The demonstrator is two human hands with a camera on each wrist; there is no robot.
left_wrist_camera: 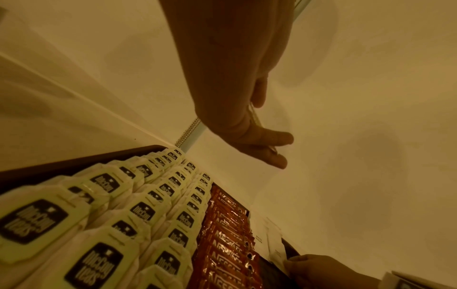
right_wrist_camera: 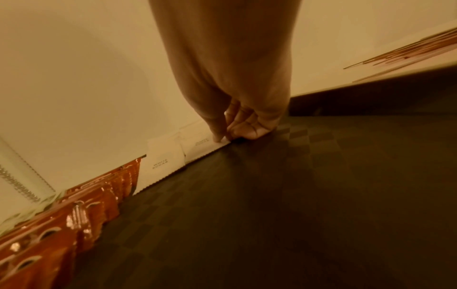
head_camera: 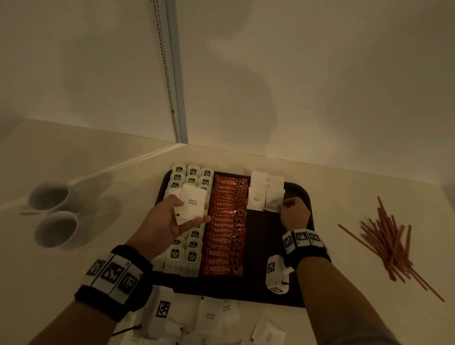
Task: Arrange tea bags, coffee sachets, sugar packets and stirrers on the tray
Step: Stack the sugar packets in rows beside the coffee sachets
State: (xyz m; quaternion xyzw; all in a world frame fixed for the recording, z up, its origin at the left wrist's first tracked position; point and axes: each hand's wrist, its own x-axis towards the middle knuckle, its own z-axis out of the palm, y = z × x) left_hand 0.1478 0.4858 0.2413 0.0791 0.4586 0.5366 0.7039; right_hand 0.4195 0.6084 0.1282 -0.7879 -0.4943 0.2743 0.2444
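A dark tray (head_camera: 258, 288) lies on the counter. Three columns of tea bags (head_camera: 189, 254) fill its left side, and a column of orange coffee sachets (head_camera: 226, 224) runs beside them. White sugar packets (head_camera: 256, 197) stand in two short columns at the tray's far right. My left hand (head_camera: 172, 217) hovers palm up over the tea bags and holds a small stack of white sugar packets (head_camera: 192, 207). My right hand (head_camera: 293, 211) pinches the near corner of the right-hand sugar packet (head_camera: 273, 201) on the tray, as the right wrist view shows at the fingertips (right_wrist_camera: 217, 137).
A loose pile of brown stirrers (head_camera: 390, 242) lies on the counter right of the tray. Two white cups (head_camera: 52, 217) stand to the left. More sugar packets (head_camera: 215, 318) are scattered at the near edge. A wall rises behind the tray.
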